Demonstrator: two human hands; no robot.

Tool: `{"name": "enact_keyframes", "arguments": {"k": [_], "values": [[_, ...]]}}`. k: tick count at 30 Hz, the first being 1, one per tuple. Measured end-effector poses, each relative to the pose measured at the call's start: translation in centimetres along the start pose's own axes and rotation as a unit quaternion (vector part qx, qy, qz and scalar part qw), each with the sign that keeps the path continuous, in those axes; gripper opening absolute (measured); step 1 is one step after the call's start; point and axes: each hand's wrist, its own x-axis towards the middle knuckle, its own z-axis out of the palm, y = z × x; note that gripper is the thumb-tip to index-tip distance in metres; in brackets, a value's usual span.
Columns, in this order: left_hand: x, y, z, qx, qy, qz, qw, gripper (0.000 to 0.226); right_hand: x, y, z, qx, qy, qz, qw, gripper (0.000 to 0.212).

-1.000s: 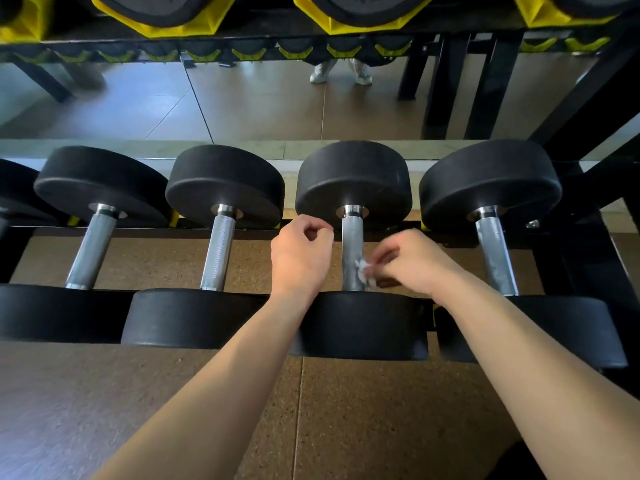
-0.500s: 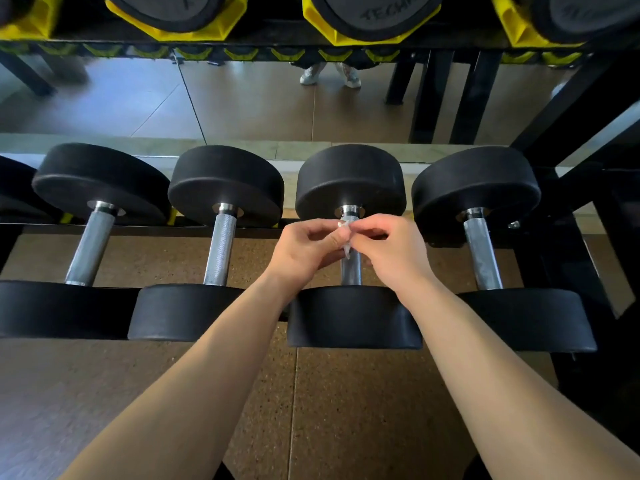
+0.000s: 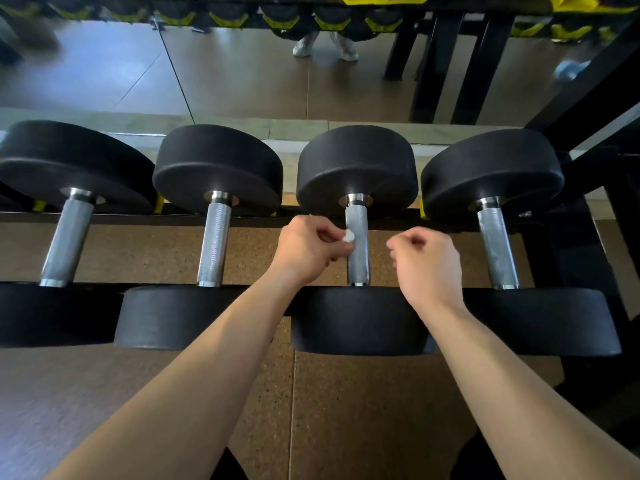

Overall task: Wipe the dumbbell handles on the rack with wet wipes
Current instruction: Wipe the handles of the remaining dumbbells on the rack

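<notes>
Left hand (image 3: 308,249) pinches a crumpled white wipe (image 3: 348,236) at the knurled steel handle (image 3: 357,252)'s left edge; right hand (image 3: 427,263), curled and empty, occupies the open gap rightward.

No text, number or brand mark is reading anywhere in view. The dumbbell heads (image 3: 356,164) are showing plain black faces, and the handles (image 3: 358,265) are showing bare knurled metal with no stamp that can be made out.
</notes>
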Motion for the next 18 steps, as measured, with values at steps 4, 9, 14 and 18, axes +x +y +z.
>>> {"name": "enact_keyframes", "arguments": {"k": [4,9,14,18], "values": [[-0.7,0.5,-1.0,-0.031,-0.054,-0.003,0.998,0.004,-0.1,-0.4,0.0,-0.011,-0.009,0.006,1.0,0.015],[0.1,0.8,0.3,-0.031,0.032,0.002,0.999,0.01,-0.4,-0.7,-0.2,-0.007,-0.015,0.012,1.0,0.016],[-0.3,0.8,0.1,-0.003,0.012,-0.003,1.0,0.013,-0.6,-1.1,-0.3,-0.012,-0.017,0.01,1.0,0.017],[-0.9,0.9,-1.1,0.102,-0.112,-0.018,0.988,0.006,-0.7,-1.4,-0.4,-0.008,-0.02,0.014,1.0,0.017]]}}
